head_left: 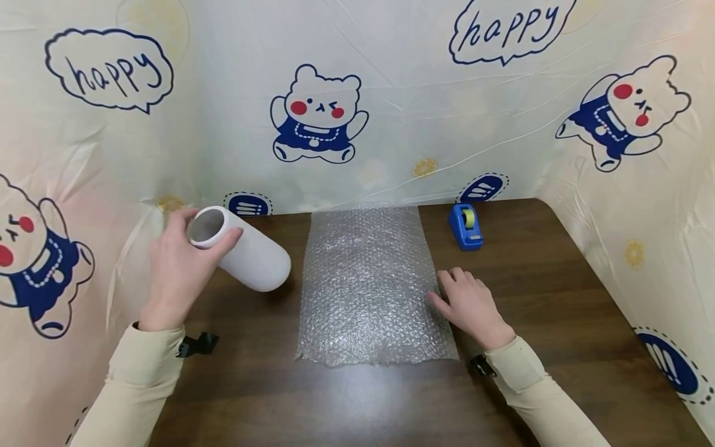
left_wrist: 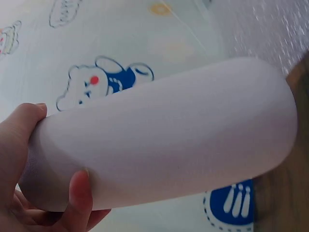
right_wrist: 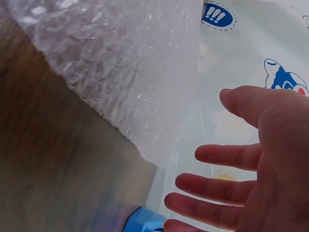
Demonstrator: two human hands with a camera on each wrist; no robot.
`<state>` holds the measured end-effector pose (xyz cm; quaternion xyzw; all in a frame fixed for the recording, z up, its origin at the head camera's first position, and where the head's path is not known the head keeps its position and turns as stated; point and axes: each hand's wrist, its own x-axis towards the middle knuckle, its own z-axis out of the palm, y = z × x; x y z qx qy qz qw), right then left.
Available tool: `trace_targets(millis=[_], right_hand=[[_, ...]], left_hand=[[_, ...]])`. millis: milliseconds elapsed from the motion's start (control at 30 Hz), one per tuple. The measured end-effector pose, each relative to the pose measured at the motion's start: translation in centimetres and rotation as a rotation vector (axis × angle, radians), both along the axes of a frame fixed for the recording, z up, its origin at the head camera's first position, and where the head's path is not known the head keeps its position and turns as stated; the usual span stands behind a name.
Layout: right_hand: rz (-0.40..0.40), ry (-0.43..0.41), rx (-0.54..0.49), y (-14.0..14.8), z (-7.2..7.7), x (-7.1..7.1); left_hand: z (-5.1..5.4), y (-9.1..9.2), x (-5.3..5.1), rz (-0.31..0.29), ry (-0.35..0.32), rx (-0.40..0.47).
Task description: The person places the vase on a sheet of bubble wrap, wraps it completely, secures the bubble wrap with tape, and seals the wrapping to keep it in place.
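right hand (head_left: 469, 305): fingers spread, near right edge of bubble wrap (head_left: 368, 285); bubble wrap: flat on table (head_left: 251, 391); left hand (head_left: 181, 276): gripping white cylinder (head_left: 254, 257) by its open end, tilted, left of bubble wrap; blue tape dispenser (head_left: 465, 237): far right

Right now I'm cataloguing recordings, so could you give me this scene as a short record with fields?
left hand: grips the white cylinder near its open end
white cylinder: hollow, tilted, open end up; contact with the table unclear
right hand: holds nothing, fingers extended, at the right edge of the bubble wrap; contact unclear
bubble wrap: one sheet, spread on the table
blue tape dispenser: on the table, right of the wrap's far part
table: brown, wood-grained
backdrop: pale, printed with bears and "happy"
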<state>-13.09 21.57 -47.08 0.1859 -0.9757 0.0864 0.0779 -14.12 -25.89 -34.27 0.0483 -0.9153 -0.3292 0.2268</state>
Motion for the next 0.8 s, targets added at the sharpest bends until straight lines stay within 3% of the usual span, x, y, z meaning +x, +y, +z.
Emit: trace_targets(millis=[300,467,667,800], right_hand=[[0.016,0.005,-0.008,-0.6,0.9,-0.2],[0.03,-0.008,-0.016,-1.0,1.3,-0.3],[0.072,-0.009,-0.035,-1.7,2.1,-0.3],[0.088,-0.057,-0.066,-2.1,2.7,-0.2]], left_hand=[[0.2,3.2,1.2,-0.097,0.041,0.089],[-0.5,4.6,1.3,-0.173,0.017,0.158],[-1.7,6.3,1.4,-0.282,-0.03,0.317],[-2.4,7.4,1.6,-0.327,-0.038,0.375]])
